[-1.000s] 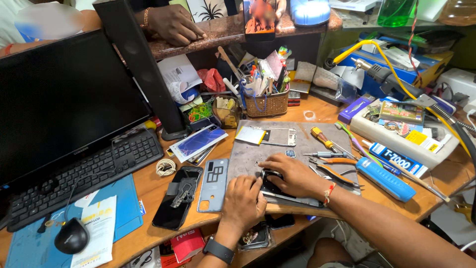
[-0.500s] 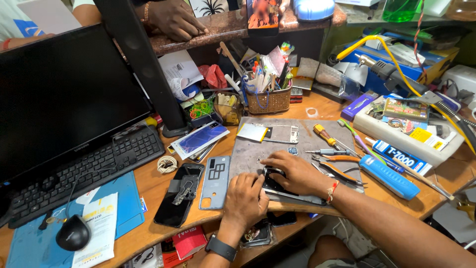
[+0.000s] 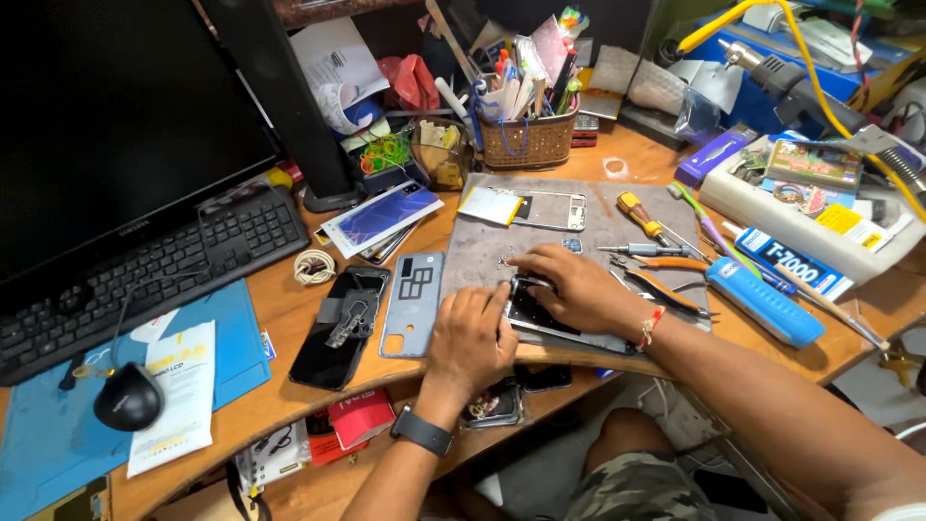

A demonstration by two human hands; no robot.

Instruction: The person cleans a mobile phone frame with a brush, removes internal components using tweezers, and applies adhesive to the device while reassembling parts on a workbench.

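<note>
**Both hands bent over an opened phone on the grey mat**

The fingers [image 3: 529, 265] of the right hand [image 3: 579, 289] curl down onto the top edge of an opened phone [image 3: 532, 316], tips pressed close together on its dark inner parts; whether they pinch a small piece cannot be told. The left hand [image 3: 473, 338] lies just beside, its fingers narrow and bent over the phone's left edge, steadying it. The phone sits between the two hands, mostly covered by them, on a grey work mat [image 3: 598, 222] near the front edge of the wooden tabletop [image 3: 289, 309].

A black watch [image 3: 422, 431] circles the left wrist; a red and yellow thread band [image 3: 650, 326] circles the right.

Left of the hands lie a grey-blue phone back cover [image 3: 413, 303] and, further left, a black phone [image 3: 340, 326] with a metal part on it. Above the hands on the mat lie a phone frame [image 3: 546, 209] and a yellow-handled screwdriver [image 3: 640, 214]. To the right are orange-handled pliers [image 3: 666, 280] and a blue tube [image 3: 764, 301]. A wicker basket [image 3: 526, 143] of tools stands behind the mat. At far left are a black keyboard [image 3: 145, 275], a monitor [image 3: 116, 125] and a black mouse [image 3: 127, 397] on a blue pad [image 3: 236, 338].
</note>
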